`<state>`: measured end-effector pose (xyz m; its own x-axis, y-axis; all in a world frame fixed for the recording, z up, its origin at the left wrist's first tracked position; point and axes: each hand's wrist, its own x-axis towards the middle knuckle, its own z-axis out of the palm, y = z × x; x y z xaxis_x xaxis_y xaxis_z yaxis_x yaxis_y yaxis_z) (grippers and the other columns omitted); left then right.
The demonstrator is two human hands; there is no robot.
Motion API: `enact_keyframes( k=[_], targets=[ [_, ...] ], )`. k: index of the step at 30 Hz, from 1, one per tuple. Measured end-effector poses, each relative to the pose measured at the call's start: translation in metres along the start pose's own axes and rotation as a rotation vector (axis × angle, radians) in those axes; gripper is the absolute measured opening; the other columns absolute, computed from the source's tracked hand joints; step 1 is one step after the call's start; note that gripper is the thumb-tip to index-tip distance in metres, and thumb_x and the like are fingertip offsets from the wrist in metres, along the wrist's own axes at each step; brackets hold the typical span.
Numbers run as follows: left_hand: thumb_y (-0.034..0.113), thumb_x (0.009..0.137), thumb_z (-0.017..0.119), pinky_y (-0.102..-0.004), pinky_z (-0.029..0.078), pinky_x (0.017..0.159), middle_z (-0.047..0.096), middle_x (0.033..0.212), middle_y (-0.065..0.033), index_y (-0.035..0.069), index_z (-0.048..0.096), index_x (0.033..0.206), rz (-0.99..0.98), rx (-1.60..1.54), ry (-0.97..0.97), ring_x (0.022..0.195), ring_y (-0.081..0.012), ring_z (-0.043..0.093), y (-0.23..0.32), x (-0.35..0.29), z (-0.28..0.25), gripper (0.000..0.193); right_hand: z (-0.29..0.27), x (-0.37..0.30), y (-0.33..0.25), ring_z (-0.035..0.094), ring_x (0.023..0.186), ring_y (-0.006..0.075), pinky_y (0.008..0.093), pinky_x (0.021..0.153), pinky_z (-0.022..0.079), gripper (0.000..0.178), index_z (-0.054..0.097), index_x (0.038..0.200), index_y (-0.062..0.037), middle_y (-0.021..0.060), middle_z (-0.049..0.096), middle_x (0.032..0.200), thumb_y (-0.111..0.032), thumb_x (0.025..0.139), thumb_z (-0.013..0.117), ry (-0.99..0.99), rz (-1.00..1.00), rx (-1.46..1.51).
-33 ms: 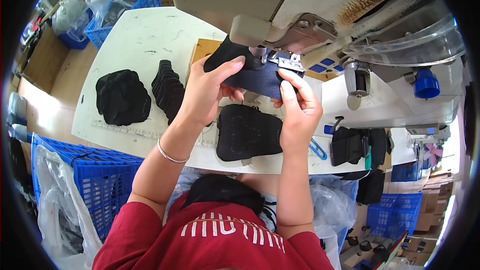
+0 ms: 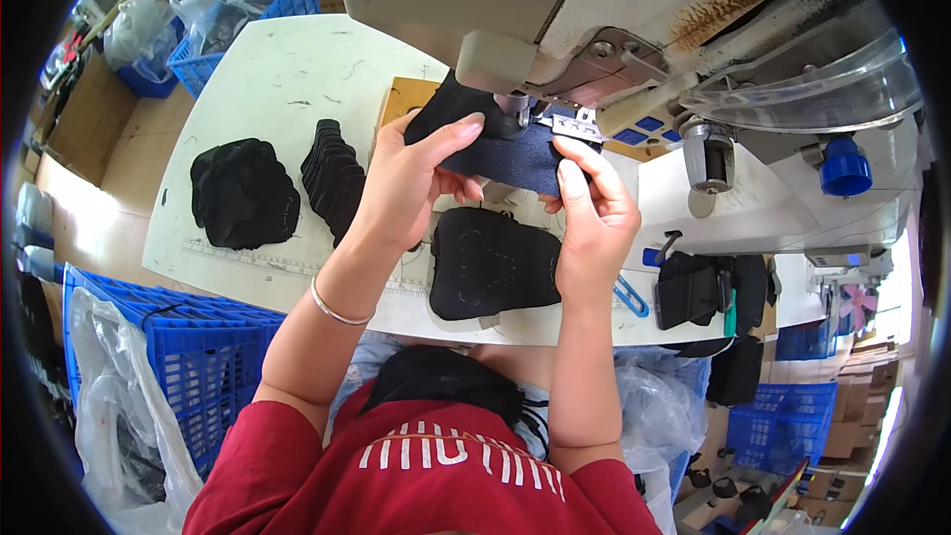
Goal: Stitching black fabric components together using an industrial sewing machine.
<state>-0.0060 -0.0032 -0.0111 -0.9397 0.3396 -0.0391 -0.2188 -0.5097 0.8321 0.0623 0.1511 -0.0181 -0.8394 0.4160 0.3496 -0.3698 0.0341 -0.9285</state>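
At the far side, left hand and right hand pinch dark cloth, probably soft, best held by edges.

Tan floor, bright glare at left; white tabletop; cardboard boxes right.

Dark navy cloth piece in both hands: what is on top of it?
The left hand and right hand partly overlap the dark navy cloth piece; a shiny metal sewing-machine foot sits over its right part. Cloth beneath them is hidden.
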Motion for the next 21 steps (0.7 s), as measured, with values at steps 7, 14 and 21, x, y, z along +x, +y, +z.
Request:
enact_keyframes(
  k=[7,14,21],
  targets=[
    [0.014,0.087,0.066,-0.0266,0.052,0.046,0.066,0.081,-0.0105,-0.002,0.063,0.092,-0.039,0.01,-0.026,0.051,-0.0179,0.062,-0.001,-0.008,-0.004,0.018,-0.001,-0.002,0.011,0.057,0.08,0.0054,0.021,0.071,0.048,0.018,0.065,0.107,0.0001,0.0049,0.065,0.103,-0.005,0.091,0.058,0.073,-0.004,0.019],
    [0.014,0.088,0.065,-0.0288,0.057,0.052,0.067,0.086,-0.0132,-0.006,0.061,0.095,-0.019,-0.032,-0.058,0.06,-0.0216,0.067,-0.003,-0.01,-0.002,0.021,-0.005,0.007,0.009,0.048,0.081,0.0035,0.0186,0.074,0.036,0.014,0.061,0.099,-0.0026,-0.0011,0.058,0.094,-0.014,0.095,0.054,0.171,0.047,0.213],
    [0.015,0.088,0.065,-0.0289,0.057,0.053,0.067,0.084,-0.0133,-0.005,0.062,0.095,-0.025,-0.039,-0.066,0.061,-0.021,0.067,-0.008,-0.013,-0.001,0.022,-0.004,0.002,-0.004,0.048,0.101,0.0114,0.0309,0.097,0.034,0.013,0.058,0.1,-0.0043,0.002,0.053,0.103,-0.013,0.096,0.05,0.108,-0.165,0.048]
  ],
)
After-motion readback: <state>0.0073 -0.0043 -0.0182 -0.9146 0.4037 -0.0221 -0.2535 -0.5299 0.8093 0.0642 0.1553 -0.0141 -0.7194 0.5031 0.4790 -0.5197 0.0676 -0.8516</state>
